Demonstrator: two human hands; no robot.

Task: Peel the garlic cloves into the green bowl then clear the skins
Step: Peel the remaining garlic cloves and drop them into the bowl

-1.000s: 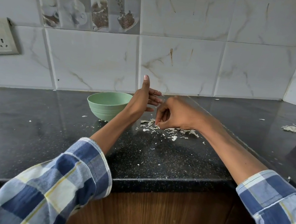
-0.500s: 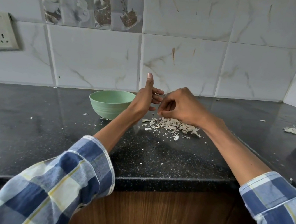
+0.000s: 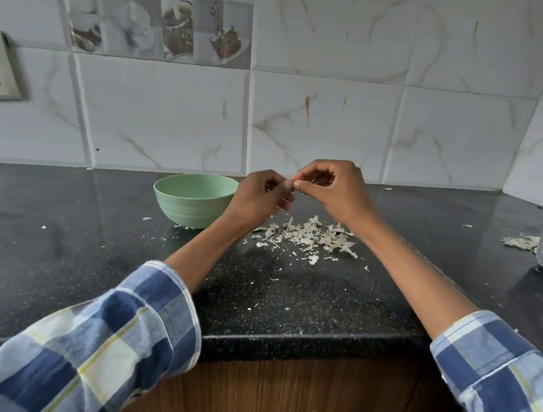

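Marble-tiled wall behind, black counter (image 3: 50, 246) below. Head view: your left hand (image 3: 257, 197) and right hand (image 3: 331, 189) meet above the skins (image 3: 311, 237), fingers curled, pinching one small pale piece between them; clove or skin, cannot tell. Green bowl (image 3: 193, 197) sits just left of your left hand, contents hidden. Likely peeling still in hand. Next: strip the skin, drop the clove in the bowl. Forearms reach forward, wrists raised off the counter.
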